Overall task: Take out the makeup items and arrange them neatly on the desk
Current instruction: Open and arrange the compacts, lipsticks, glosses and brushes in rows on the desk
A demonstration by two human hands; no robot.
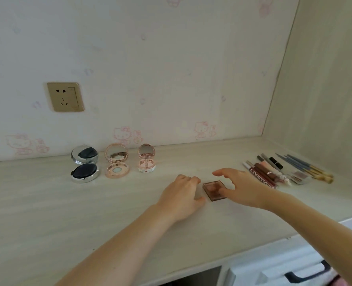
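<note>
Three compacts (117, 161) propped open (pans showing); brown palette (214, 190) lidded between left hand (182, 196), loosely curled, and right hand (240, 185), spread wide.

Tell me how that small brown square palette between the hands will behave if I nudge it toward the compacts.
The brown square palette lies flat and low on the desk, so it should slide, not tip or roll. Its glossy case may be slippery to pinch. It looks small, probably light.

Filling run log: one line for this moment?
step: placing palette | left hand: beside it | right hand: thumb touching | desk: three open compacts
</note>
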